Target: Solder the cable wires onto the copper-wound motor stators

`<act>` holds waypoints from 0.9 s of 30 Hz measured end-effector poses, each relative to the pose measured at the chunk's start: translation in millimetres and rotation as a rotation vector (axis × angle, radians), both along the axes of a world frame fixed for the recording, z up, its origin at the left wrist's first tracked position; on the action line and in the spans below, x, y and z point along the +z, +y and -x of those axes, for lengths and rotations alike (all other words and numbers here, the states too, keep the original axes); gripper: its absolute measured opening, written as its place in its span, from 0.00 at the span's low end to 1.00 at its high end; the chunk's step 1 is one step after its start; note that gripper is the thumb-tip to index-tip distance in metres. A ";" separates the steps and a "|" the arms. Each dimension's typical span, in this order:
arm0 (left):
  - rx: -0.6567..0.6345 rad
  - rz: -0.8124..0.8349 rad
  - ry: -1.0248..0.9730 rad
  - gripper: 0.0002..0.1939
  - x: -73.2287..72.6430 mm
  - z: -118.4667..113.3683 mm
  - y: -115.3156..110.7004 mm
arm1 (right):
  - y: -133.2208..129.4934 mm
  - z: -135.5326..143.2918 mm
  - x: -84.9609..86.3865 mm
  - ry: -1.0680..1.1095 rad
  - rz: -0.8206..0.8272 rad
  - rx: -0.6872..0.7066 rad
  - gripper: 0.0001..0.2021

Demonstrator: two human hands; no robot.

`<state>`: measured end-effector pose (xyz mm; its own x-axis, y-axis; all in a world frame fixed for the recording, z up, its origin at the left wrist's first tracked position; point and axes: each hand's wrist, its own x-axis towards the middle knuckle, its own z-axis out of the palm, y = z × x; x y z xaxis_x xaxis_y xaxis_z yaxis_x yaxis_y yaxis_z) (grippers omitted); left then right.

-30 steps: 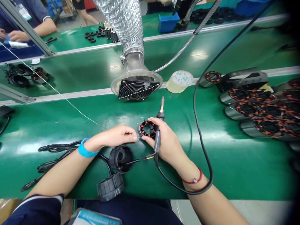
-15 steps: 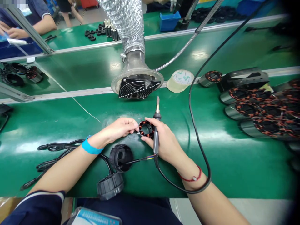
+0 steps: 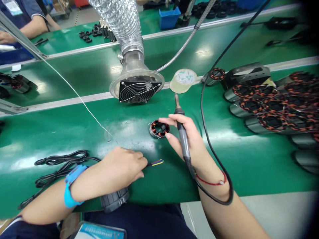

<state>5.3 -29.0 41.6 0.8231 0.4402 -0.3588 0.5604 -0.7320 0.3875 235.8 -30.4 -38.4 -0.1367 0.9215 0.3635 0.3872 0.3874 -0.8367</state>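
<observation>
My right hand (image 3: 190, 136) holds a soldering iron (image 3: 183, 139) across the palm, its tip pointing away from me. The thumb and fingertips of that hand are at the right side of a small wound stator (image 3: 159, 128) standing on the green bench. My left hand (image 3: 122, 166) is curled, palm down, over the cable end, and coloured wires (image 3: 157, 162) stick out to its right. What its fingers grip beneath is mostly hidden. A ribbed black cap (image 3: 115, 199) lies below my left wrist, near the bench edge.
A fume extractor with a fan grille (image 3: 138, 92) hangs above the bench centre. Tape roll (image 3: 183, 80) stands behind. Many stators (image 3: 272, 121) crowd the right. Coiled black cable (image 3: 62, 159) lies left; thin solder wire (image 3: 82, 99) and the iron's black cord (image 3: 203, 113) cross the space.
My left hand has left the stator and moved down and toward me, over the black housing and its wires. My right hand, with the iron, has shifted right, its fingers wider apart.
</observation>
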 end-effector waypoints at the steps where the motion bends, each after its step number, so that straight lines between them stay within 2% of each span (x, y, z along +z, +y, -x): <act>1: 0.006 -0.010 0.018 0.07 -1.8 -0.7 -0.8 | -4.1 2.8 4.5 0.001 0.005 0.002 0.22; 6: 0.153 -0.006 -0.051 0.10 -10.1 2.6 9.5 | -25.5 19.7 20.5 0.049 0.067 0.109 0.22; 10: 0.238 0.122 -0.152 0.08 -8.2 7.1 19.3 | -30.8 33.9 17.4 0.114 0.055 0.075 0.20; 12: 0.402 0.240 -0.248 0.09 -7.2 6.8 24.4 | -30.1 39.2 13.2 0.174 0.069 0.038 0.19; 15: 0.714 0.474 -0.504 0.12 -8.6 2.2 30.9 | -28.6 44.4 7.9 0.276 0.090 -0.001 0.21; 17: 0.812 0.620 -0.663 0.09 -11.5 -3.2 32.1 | -28.4 47.1 5.7 0.315 0.086 -0.014 0.22; 21: 0.808 0.695 -0.735 0.07 -18.4 -12.6 27.8 | -28.8 52.1 3.6 0.333 0.059 -0.066 0.23; 27: 0.697 0.596 -0.561 0.07 -18.1 -11.4 24.4 | -28.6 55.2 4.5 0.331 -0.041 -0.083 0.22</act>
<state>16.7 -4.6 23.5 0.5721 0.7550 -0.3204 0.4127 0.0726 0.9080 180.6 -59.0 -33.9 0.0700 0.9083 0.4125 0.1285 0.4019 -0.9066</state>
